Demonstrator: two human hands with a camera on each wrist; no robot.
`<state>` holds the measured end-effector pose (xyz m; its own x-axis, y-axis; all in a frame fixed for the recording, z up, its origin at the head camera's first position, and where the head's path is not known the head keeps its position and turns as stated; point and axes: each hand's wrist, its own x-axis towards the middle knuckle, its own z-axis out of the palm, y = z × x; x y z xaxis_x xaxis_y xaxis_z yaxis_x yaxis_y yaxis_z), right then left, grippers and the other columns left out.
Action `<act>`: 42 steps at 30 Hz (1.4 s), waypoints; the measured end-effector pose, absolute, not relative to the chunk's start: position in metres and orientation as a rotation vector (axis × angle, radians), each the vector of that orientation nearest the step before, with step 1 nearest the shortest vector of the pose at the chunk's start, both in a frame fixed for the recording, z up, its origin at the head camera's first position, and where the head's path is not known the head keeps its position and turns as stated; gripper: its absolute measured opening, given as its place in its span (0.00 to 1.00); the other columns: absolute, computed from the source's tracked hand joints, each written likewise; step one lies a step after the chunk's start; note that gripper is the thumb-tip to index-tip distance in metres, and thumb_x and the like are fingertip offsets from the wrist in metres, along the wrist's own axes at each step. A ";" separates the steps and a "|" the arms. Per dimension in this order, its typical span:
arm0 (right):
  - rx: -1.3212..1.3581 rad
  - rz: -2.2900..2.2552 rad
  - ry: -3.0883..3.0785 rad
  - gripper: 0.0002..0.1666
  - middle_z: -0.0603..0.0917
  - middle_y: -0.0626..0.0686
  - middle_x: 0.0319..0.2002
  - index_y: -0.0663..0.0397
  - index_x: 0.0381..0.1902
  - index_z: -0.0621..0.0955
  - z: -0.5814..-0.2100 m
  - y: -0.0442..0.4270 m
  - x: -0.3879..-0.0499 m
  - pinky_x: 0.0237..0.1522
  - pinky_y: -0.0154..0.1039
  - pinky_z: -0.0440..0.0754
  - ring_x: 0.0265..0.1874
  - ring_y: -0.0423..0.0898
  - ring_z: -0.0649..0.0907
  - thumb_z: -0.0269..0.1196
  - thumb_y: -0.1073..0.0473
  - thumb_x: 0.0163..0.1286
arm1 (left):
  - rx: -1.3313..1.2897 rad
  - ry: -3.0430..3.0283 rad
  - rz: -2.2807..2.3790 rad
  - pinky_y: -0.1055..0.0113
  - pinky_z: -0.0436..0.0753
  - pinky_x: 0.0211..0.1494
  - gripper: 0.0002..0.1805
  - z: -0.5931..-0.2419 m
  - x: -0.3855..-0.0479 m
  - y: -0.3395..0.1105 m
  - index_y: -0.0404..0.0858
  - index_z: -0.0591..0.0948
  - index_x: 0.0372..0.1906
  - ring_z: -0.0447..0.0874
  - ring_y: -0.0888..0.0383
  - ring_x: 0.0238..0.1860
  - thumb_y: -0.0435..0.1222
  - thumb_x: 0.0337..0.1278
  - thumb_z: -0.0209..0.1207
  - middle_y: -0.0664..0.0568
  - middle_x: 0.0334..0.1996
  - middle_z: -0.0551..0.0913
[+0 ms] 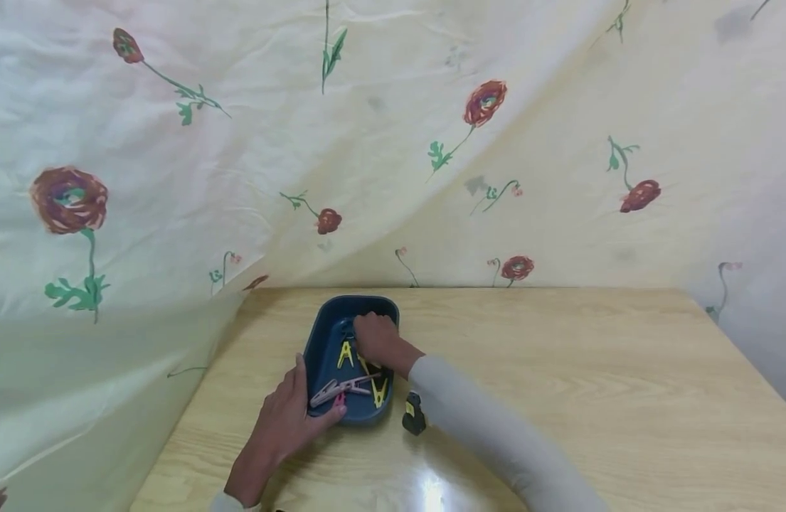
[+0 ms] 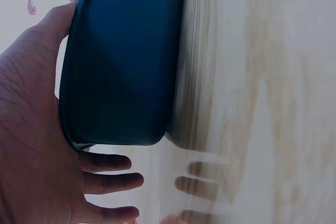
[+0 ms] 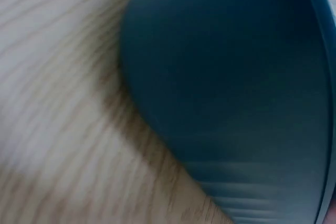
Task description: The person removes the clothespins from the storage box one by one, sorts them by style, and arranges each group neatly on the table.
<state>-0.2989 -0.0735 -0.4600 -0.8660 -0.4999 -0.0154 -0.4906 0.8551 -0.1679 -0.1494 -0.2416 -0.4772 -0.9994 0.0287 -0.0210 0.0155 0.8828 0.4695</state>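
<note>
A dark blue plastic bin (image 1: 362, 419) stands on the table and holds several clothespins. One yellow clothespin (image 1: 345, 353) lies in its middle, and another yellow clothespin (image 1: 379, 393) is by the right wall. Pale lilac clothespins (image 1: 343, 388) and a pink clothespin (image 1: 339, 400) are at the near end. My left hand (image 1: 292, 412) rests on the bin's near left corner, thumb at the rim; the left wrist view shows its fingers (image 2: 113, 183) straight. My right hand (image 1: 376, 338) reaches inside the far right part, knuckles up; its fingertips are hidden.
Just right of the bin, under my right forearm, sits a small black and yellow object (image 1: 414, 414), perhaps a tape measure. The wooden table (image 1: 559, 370) extends to the right. A flowered cloth (image 1: 367, 156) hangs behind and along the left side.
</note>
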 end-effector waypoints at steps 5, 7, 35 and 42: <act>-0.738 -0.224 2.996 0.19 0.73 0.48 0.16 0.51 0.20 0.76 -0.459 -0.078 -0.305 0.24 0.41 0.74 0.17 0.43 0.74 0.62 0.55 0.72 | 0.030 3.007 0.777 0.37 0.64 0.66 0.68 -0.477 -0.152 -0.240 0.34 0.39 0.79 0.63 0.34 0.69 0.72 0.50 0.57 0.31 0.74 0.56; -0.726 -0.208 2.988 0.19 0.72 0.47 0.16 0.50 0.19 0.75 -0.460 -0.078 -0.305 0.23 0.41 0.74 0.17 0.43 0.74 0.62 0.55 0.72 | 0.030 3.006 0.773 0.37 0.66 0.65 0.68 -0.477 -0.151 -0.239 0.33 0.40 0.79 0.64 0.34 0.69 0.73 0.50 0.57 0.31 0.74 0.57; -0.722 -0.133 3.050 0.22 0.69 0.47 0.14 0.48 0.15 0.70 -0.471 -0.081 -0.308 0.22 0.42 0.70 0.15 0.45 0.72 0.63 0.54 0.68 | -0.002 2.990 0.769 0.36 0.66 0.64 0.68 -0.476 -0.150 -0.242 0.34 0.41 0.80 0.65 0.32 0.68 0.74 0.49 0.56 0.31 0.73 0.57; -0.685 -0.237 3.092 0.24 0.67 0.47 0.12 0.49 0.14 0.69 -0.470 -0.084 -0.312 0.20 0.41 0.68 0.14 0.44 0.70 0.64 0.53 0.67 | 0.014 3.018 0.761 0.37 0.68 0.63 0.68 -0.477 -0.153 -0.243 0.34 0.41 0.80 0.67 0.33 0.66 0.73 0.49 0.57 0.31 0.73 0.58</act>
<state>-0.3118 -0.0837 -0.4698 -0.9063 -0.4175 0.0658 -0.4227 0.8957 -0.1379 -0.1528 -0.2433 -0.4769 -0.9995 0.0161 -0.0259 0.0019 0.8803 0.4744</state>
